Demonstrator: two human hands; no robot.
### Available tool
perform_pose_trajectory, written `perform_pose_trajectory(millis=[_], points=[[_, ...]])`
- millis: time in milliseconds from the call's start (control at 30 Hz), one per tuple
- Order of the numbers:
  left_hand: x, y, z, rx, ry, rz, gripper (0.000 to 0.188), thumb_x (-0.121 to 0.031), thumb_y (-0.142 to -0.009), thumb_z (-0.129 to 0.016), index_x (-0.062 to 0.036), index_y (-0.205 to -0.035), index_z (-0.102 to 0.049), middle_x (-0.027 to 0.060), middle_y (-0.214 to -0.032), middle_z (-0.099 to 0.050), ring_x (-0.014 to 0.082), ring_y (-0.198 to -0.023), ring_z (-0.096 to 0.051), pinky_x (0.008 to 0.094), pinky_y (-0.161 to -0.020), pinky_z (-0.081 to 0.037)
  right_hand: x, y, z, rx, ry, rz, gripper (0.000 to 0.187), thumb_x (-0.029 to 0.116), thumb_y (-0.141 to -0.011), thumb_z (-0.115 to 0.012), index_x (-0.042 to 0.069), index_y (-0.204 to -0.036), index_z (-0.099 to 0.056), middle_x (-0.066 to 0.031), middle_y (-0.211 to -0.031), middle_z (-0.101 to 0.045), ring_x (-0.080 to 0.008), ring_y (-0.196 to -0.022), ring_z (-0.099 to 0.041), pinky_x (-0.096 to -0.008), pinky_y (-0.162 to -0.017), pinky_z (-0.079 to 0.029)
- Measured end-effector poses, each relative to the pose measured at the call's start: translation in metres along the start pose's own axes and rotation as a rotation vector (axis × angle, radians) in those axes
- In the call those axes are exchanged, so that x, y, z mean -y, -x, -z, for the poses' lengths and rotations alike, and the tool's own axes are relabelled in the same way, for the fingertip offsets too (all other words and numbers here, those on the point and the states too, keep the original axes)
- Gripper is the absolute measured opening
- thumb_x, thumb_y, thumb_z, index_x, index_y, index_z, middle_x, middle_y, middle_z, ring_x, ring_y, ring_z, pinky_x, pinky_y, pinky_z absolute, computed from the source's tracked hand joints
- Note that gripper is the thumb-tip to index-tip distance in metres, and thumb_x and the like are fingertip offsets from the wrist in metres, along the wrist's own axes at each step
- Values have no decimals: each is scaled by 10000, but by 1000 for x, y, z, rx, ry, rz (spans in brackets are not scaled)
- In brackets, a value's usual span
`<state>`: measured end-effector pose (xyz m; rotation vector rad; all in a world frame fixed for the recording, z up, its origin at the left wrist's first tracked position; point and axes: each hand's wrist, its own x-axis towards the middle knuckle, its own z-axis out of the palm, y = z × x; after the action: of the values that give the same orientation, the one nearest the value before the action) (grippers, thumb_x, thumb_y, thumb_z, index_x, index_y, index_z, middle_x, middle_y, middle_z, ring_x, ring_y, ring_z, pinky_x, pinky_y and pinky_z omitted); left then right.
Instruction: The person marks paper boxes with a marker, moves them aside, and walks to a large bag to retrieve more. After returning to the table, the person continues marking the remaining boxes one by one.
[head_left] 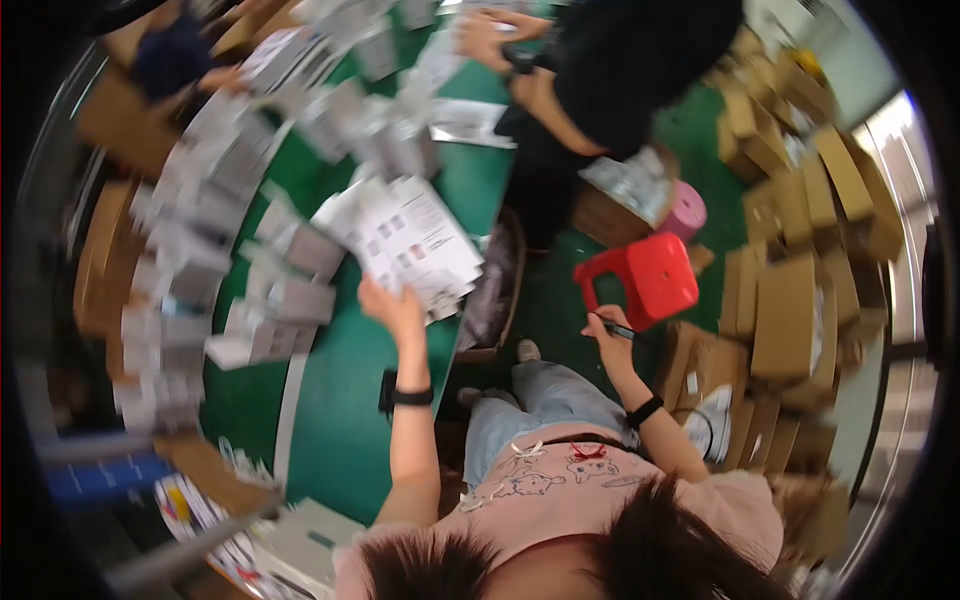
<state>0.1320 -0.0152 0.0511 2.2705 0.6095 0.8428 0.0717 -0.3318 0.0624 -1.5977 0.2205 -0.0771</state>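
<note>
My left hand [393, 308] reaches over the green table and is closed on the near edge of some white printed sheets [405, 235]. The sheets lie loosely fanned, with small pictures and lines of print on them. Off the table's right side, my right hand [612, 345] is closed around a slim dark pen-like object [618, 328]; blur hides its details. Left of the sheets stand several small white boxes or folded cartons [285, 300] on the tabletop [345, 420].
A red plastic stool [665, 280] stands just beyond my right hand. Cardboard boxes [790, 320] pile up at the right. A person in black [630, 70] works at the table's far side; another person's hand [222, 80] is at far left. Rows of white packets [180, 265] line the left.
</note>
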Motion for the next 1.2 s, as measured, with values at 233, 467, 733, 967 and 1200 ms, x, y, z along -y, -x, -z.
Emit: perform_pose_trajectory(millis=[233,467,733,967,1200], points=[[-59,100,-5,544,40,-122,489,-52,-689,-578,-8,-1148,-415,191,-1151,-389,343,-1082,-348,416,-930,-264,-5,-15,61,11,79,-46,121,58,-766,-600,29,-823,-498,-20,-709,-521,-89,-627,-535,-224,-569,-438],[-106,169,-66,1792,242,-499,477,-149,-707,-629,-13,-1123,-442,174,-1005,-515,335,-903,-512,384,-784,-423,-22,50,125,-335,265,-64,129,69,-748,-606,26,-860,-559,-36,-714,-549,-119,-693,-550,-249,-636,-443],[-199,229,-139,1915,-54,-1164,466,-144,-721,-623,-24,-1134,-444,202,-1074,-499,366,-950,-492,422,-793,-417,-58,170,216,-1016,146,-311,109,80,-751,-537,31,-834,-588,-73,-752,-575,-159,-716,-555,-268,-656,-436],[-311,368,-177,2184,164,-701,393,-138,-770,-597,8,-1109,-463,125,-1056,-534,228,-953,-523,314,-804,-423,-111,196,318,-1216,95,-321,184,31,-740,-491,56,-884,-603,-76,-753,-575,-166,-692,-562,-273,-628,-435],[-364,564,-238,2515,59,-347,313,-115,-776,-590,-34,-1065,-501,58,-990,-565,136,-902,-532,249,-752,-425,-158,220,461,-1282,72,-404,182,45,-744,-496,52,-887,-608,5,-645,-500,-89,-570,-468,-227,-534,-389]])
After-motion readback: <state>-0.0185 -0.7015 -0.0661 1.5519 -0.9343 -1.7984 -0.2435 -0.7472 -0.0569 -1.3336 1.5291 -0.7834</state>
